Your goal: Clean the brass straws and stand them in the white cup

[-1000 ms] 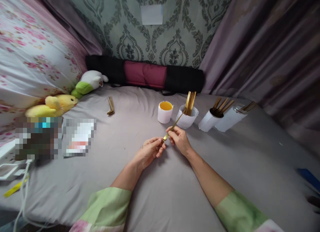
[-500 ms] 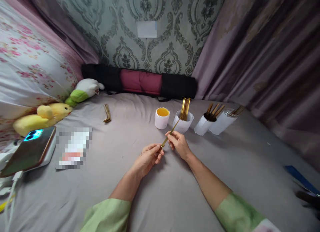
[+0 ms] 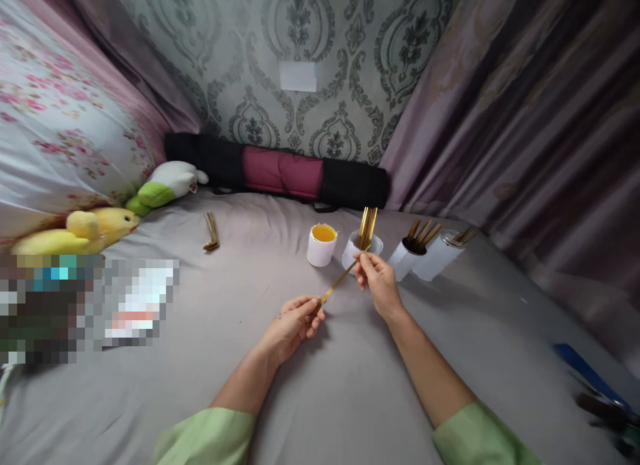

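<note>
A thin, flat gold strip (image 3: pixel 339 282) slants between my two hands above the bed. Its lower end is pinched between the thumb and fingers of my left hand (image 3: pixel 296 326), where it looks folded, though the fingers partly hide it. My right hand (image 3: pixel 379 283) is closed on the upper end. Just behind the right hand stands a wide white cup (image 3: pixel 351 257) with several gold strips (image 3: pixel 368 226) upright in it. Left of that cup is a white cup with a yellow inside (image 3: pixel 321 250). Several bent gold pieces (image 3: pixel 212 233) lie together farther left.
Two white containers (image 3: pixel 406 263) (image 3: pixel 436 259) holding brown-gold sticks stand at the right. A long black and maroon bag (image 3: pixel 283 173) lies along the wall. Plush toys (image 3: pixel 167 185) sit at the left, near a blurred packet (image 3: pixel 143 298). A blue object (image 3: pixel 590 371) lies far right on the grey sheet (image 3: pixel 200 365).
My right hand has slid up and right along the gold strip, away from my left hand, which keeps its pinch on the lower end. The camera view has shifted slightly.
</note>
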`<state>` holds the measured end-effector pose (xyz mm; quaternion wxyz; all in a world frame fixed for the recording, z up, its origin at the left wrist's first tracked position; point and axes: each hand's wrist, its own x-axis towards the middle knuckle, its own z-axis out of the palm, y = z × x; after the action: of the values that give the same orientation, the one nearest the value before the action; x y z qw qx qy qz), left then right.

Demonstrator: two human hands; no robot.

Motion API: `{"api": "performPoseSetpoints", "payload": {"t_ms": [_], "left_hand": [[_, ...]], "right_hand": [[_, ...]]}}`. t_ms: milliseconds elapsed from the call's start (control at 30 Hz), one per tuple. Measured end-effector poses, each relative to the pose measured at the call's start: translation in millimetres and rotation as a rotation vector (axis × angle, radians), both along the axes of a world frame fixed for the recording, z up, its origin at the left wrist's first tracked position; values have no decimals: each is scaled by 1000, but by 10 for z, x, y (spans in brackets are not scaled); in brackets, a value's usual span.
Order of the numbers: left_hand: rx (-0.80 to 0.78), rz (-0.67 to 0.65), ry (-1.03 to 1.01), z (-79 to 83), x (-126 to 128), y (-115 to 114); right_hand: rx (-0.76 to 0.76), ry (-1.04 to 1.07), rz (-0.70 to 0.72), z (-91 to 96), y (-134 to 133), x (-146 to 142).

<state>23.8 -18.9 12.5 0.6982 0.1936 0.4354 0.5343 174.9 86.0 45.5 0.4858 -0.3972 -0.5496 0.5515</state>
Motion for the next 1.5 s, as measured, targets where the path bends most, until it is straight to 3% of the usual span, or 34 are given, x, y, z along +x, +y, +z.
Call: {"api": "performPoseSetpoints", "payload": {"t_ms": [267,900,1200,1500], "left_hand": [[-13,-12,19,26,5,-4],[-23,10,-11,52,2,-4],[-50,34,-127,0,-86,15],[-51,35,-193,-22,-124,23]], "right_hand": [[21,-1,-113,64,89,164],[31,-11,-128,190,125,304],[59,-13,-214,397,220,498],[172,7,-360,773,429,750]]}}
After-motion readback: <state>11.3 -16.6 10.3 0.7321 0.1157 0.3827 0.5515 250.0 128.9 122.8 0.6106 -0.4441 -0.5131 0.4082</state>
